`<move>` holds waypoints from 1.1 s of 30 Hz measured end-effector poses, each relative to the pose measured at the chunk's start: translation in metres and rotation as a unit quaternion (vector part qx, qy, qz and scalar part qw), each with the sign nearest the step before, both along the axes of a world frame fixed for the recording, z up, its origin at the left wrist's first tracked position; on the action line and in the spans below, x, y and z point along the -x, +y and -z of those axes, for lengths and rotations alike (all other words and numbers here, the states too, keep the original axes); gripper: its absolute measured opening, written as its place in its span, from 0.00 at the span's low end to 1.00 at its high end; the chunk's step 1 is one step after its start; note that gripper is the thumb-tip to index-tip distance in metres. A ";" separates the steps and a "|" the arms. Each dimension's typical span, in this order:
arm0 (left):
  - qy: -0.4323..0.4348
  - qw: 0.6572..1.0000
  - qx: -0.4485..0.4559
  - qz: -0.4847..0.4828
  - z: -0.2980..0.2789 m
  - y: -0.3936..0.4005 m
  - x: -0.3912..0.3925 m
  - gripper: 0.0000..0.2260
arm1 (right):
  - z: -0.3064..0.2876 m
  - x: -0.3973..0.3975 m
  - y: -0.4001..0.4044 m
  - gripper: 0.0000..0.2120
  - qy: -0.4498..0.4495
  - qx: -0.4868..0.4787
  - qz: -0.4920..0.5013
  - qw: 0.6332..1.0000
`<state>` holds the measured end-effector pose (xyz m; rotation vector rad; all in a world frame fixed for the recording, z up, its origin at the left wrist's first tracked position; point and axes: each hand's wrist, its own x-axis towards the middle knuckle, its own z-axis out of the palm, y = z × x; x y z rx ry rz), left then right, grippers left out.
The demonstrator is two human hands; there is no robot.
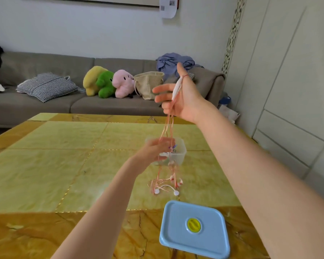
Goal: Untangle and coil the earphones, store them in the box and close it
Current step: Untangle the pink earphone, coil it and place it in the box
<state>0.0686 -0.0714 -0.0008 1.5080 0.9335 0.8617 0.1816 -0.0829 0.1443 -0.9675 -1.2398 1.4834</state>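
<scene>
My right hand (178,96) is raised, fingers spread, with the pink earphones (166,184) looped over the thumb and their remote lying across the palm. My left hand (157,148), blurred, appears to pinch the hanging strands lower down; I cannot tell for certain. The buds dangle tangled above the table (64,165). Untangling is under way; no coiling is done. The clear box (178,156) stands open, its blue lid (193,228) lying apart, nearer me
</scene>
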 end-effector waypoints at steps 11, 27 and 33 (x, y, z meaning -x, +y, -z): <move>0.109 0.978 0.111 -0.139 0.061 0.020 0.010 0.13 | 0.001 -0.033 0.018 0.30 0.076 -0.133 0.208 0.966; -0.211 0.937 0.241 -0.139 0.066 0.037 0.021 0.10 | 0.184 -0.059 0.031 0.19 -0.652 0.088 -0.080 0.749; -0.037 0.991 0.081 -0.103 0.078 0.028 0.008 0.12 | 0.192 -0.032 0.036 0.15 -0.627 -0.076 0.083 0.771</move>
